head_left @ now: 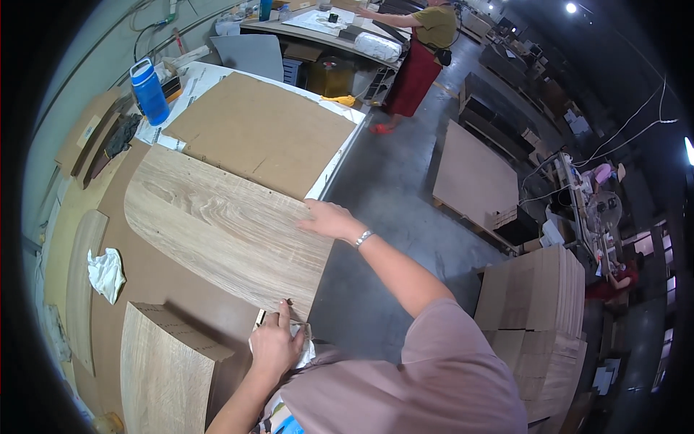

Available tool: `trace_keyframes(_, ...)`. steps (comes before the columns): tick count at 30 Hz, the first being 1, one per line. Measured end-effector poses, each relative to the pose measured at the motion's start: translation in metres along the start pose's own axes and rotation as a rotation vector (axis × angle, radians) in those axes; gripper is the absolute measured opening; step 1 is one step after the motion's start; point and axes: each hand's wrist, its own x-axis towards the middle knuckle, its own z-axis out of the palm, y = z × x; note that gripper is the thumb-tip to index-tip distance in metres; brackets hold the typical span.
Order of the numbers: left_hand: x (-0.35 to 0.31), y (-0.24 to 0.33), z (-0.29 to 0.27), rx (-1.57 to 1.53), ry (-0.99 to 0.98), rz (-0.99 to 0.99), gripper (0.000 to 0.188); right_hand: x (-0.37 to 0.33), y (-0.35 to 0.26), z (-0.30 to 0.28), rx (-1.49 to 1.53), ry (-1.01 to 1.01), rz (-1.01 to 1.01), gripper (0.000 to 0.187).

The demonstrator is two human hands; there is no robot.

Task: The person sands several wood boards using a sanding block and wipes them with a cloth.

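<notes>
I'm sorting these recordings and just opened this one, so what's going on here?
A person has both hands at a curved wood-grain panel lying on a work surface. The left hand is at its near edge, beside a crumpled white piece; whether it grips that is unclear. The right hand is at the far right corner. A brown board lies beyond, and a co-worker stands at another table.

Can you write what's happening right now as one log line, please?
left hand: on white cloth, at near edge of wood-grain panel | right hand: touching panel's far right corner | blue bottle: beyond panel
</notes>
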Motion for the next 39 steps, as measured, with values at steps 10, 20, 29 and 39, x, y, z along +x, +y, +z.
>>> trace_keyframes(10,-0.004,0.005,-0.008,-0.151,-0.071,-0.057,0.065,-0.006,0.030,0.014,0.347,0.088,-0.012,0.075)
trace_keyframes(20,-0.178,-0.086,-0.118,-0.851,0.797,-0.464,0.042,-0.012,0.000,0.012,0.095,0.229,0.144,0.070)
trace_keyframes(29,-0.338,-0.105,-0.153,-0.368,1.347,-0.729,0.029,-0.037,-0.102,0.062,0.113,0.609,-0.325,0.038)
trace_keyframes(39,-0.449,-0.122,-0.170,-0.069,0.881,-0.597,0.056,-0.236,-0.425,0.307,0.155,-0.181,-1.229,0.097)
